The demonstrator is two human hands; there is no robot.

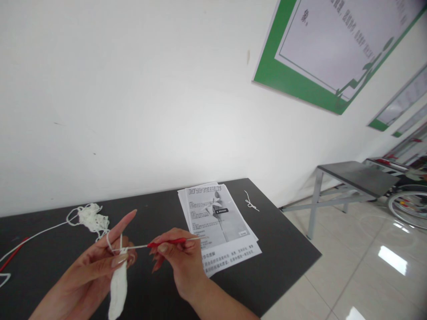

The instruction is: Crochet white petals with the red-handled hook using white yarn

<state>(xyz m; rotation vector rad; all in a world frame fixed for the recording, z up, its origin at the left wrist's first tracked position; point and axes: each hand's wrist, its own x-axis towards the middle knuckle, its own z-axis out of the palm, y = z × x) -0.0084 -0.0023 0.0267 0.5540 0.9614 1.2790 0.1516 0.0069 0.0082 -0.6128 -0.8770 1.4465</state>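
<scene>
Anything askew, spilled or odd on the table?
Mildly untidy: white yarn lies in a loose, tangled-looking heap, not a wound ball, left of the printed sheets, which are stacked unevenly; a stray yarn scrap lies to their right. No spill visible.
</scene>
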